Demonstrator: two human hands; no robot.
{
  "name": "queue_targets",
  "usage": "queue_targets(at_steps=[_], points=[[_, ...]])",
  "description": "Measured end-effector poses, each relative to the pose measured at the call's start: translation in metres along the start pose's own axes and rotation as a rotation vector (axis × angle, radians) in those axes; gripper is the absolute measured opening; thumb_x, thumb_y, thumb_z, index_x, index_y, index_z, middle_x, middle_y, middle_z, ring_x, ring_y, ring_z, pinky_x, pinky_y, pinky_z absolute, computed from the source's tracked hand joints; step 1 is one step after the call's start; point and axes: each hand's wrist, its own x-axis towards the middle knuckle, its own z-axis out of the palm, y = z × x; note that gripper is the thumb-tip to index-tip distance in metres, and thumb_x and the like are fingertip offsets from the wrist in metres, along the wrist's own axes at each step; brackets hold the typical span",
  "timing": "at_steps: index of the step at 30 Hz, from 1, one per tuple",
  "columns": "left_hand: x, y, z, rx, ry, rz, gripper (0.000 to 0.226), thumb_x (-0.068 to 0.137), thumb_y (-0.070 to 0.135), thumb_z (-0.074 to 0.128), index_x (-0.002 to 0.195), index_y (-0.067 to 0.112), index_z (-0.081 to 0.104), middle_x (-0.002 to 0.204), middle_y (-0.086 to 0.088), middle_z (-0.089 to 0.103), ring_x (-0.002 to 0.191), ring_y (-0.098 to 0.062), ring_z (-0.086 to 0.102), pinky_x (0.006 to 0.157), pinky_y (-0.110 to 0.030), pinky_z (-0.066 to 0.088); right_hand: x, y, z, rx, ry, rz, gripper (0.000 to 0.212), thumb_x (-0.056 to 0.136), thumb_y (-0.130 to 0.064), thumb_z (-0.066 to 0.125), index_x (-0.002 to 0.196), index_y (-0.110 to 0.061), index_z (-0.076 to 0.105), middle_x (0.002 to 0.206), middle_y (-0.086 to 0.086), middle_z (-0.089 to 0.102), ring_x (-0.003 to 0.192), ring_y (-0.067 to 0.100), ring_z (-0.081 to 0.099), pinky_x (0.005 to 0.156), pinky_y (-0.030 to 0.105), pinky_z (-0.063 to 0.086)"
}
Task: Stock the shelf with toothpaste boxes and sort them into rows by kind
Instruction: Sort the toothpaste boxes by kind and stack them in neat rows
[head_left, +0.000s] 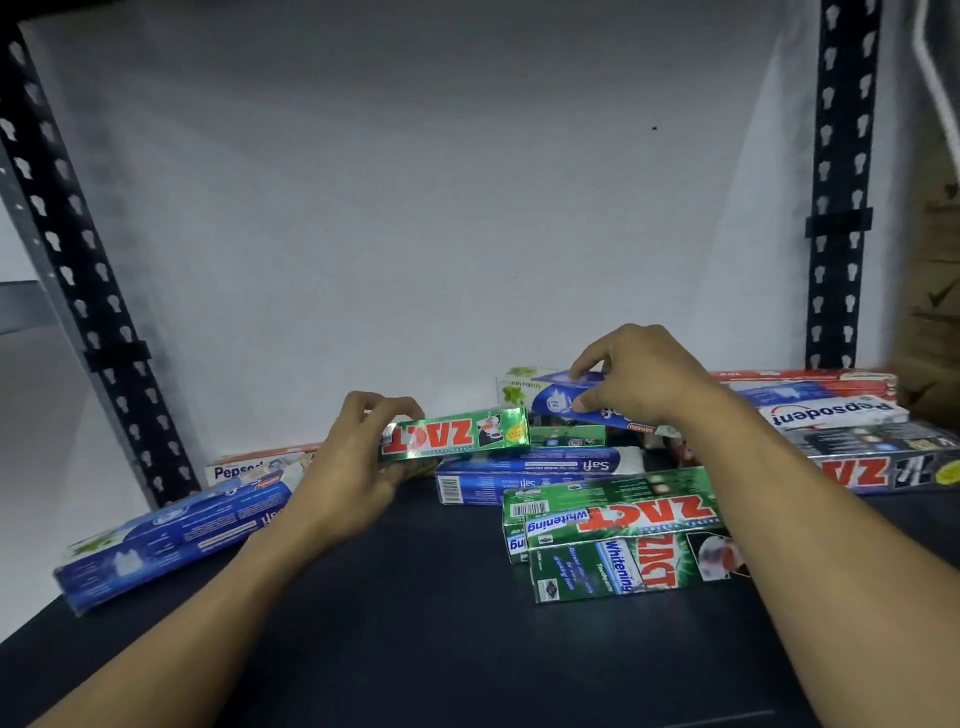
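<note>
My left hand (358, 457) grips one end of a shiny green Zact box (457, 434), lifted above the dark shelf board (415, 597). To the right, my right hand (639, 379) pinches a blue-and-white Safi box (553, 397) held over the pile at the back. Below it lie two more blue Safi boxes (530, 470). Three green Zact Whitening boxes (618, 530) sit stacked at the front right. A blue box (176, 535) lies slanted at the left, with a white Pepsodent box (244, 470) behind it.
At the back right lie a black Zact box (883, 467), a white Pepsodent box (831, 413) and red boxes (810, 379). Black perforated shelf posts (78, 270) (841, 182) stand at both sides. A white wall (415, 208) closes the back.
</note>
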Motion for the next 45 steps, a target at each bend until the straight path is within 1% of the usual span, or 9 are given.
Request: queue_targets(at_steps=[6, 14, 17, 20, 24, 27, 33, 39, 45], points=[[0.009, 0.006, 0.008, -0.054, -0.083, 0.049, 0.052, 0.086, 0.023, 0.077, 0.121, 0.047, 0.047, 0.127, 0.012, 0.053, 0.113, -0.013, 0.055, 0.094, -0.040, 0.052, -0.001, -0.002, 0.002, -0.065, 0.064, 0.004, 0.035, 0.073, -0.036, 0.088, 0.105, -0.033, 0.075, 0.111, -0.002, 0.062, 0.100, 0.022, 0.058, 0.080, 0.036, 0.053], [0.019, 0.022, 0.027, -0.230, -0.140, 0.039, 0.028, 0.097, 0.038, 0.061, 0.125, 0.036, 0.062, 0.126, 0.020, 0.063, 0.115, 0.000, 0.059, 0.094, -0.034, 0.055, -0.004, -0.004, 0.003, -0.020, -0.097, -0.060, 0.030, 0.090, -0.015, 0.066, 0.117, -0.026, 0.072, 0.129, 0.004, 0.062, 0.098, 0.013, 0.054, 0.082, 0.024, 0.041], [0.016, 0.020, 0.030, -0.256, -0.106, 0.031, 0.029, 0.095, 0.038, 0.064, 0.124, 0.037, 0.064, 0.133, 0.019, 0.060, 0.119, 0.001, 0.057, 0.098, -0.032, 0.054, -0.011, -0.021, 0.006, 0.165, -0.085, -0.185, 0.029, 0.092, -0.030, 0.068, 0.119, -0.038, 0.070, 0.129, -0.003, 0.062, 0.110, 0.010, 0.057, 0.090, 0.026, 0.042], [0.011, 0.016, 0.030, -0.162, -0.096, 0.041, 0.040, 0.092, 0.043, 0.066, 0.131, 0.036, 0.060, 0.146, 0.012, 0.050, 0.128, -0.004, 0.049, 0.107, -0.030, 0.045, -0.017, -0.033, 0.018, 0.087, -0.238, -0.271, 0.031, 0.088, -0.040, 0.072, 0.119, -0.044, 0.069, 0.130, -0.008, 0.062, 0.110, 0.009, 0.059, 0.090, 0.028, 0.047], [0.009, 0.000, 0.016, -0.023, -0.086, 0.017, 0.048, 0.090, 0.049, 0.066, 0.133, 0.030, 0.058, 0.136, 0.008, 0.055, 0.123, -0.009, 0.052, 0.105, -0.029, 0.042, -0.017, -0.034, 0.021, 0.047, -0.257, -0.257, 0.020, 0.088, -0.040, 0.073, 0.108, -0.038, 0.076, 0.120, -0.010, 0.069, 0.094, 0.000, 0.059, 0.076, 0.019, 0.046], [0.005, -0.026, -0.004, 0.129, -0.051, -0.127, 0.042, 0.089, 0.049, 0.068, 0.128, 0.034, 0.062, 0.133, 0.005, 0.058, 0.123, -0.018, 0.055, 0.108, -0.044, 0.040, -0.018, -0.035, 0.021, 0.043, -0.246, -0.256, 0.018, 0.088, -0.038, 0.074, 0.105, -0.034, 0.078, 0.115, -0.013, 0.070, 0.089, -0.005, 0.056, 0.071, 0.013, 0.041], [-0.005, -0.073, -0.040, 0.396, -0.202, -0.527, 0.046, 0.091, 0.055, 0.059, 0.134, 0.043, 0.054, 0.135, 0.007, 0.060, 0.129, -0.023, 0.052, 0.113, -0.064, 0.024, -0.022, -0.037, 0.017, 0.033, -0.197, -0.201, 0.016, 0.086, -0.035, 0.076, 0.101, -0.033, 0.080, 0.109, -0.012, 0.069, 0.090, 0.000, 0.060, 0.074, 0.018, 0.046], [-0.007, -0.068, -0.036, 0.498, -0.321, -0.492, 0.047, 0.097, 0.048, 0.050, 0.143, 0.042, 0.045, 0.146, 0.010, 0.052, 0.139, -0.019, 0.044, 0.106, -0.079, -0.011, -0.030, -0.045, 0.017, -0.104, -0.146, -0.162, 0.016, 0.089, -0.034, 0.071, 0.104, -0.032, 0.078, 0.116, -0.001, 0.069, 0.099, 0.013, 0.063, 0.090, 0.036, 0.054], [-0.008, -0.067, -0.043, 0.404, -0.336, -0.507, 0.048, 0.090, 0.039, 0.063, 0.137, 0.043, 0.051, 0.143, 0.010, 0.052, 0.135, -0.023, 0.047, 0.110, -0.078, -0.003, -0.046, -0.086, 0.036, -0.416, -0.128, -0.294, 0.033, 0.093, -0.037, 0.061, 0.127, -0.039, 0.062, 0.132, -0.004, 0.055, 0.124, 0.021, 0.049, 0.103, 0.043, 0.041]])
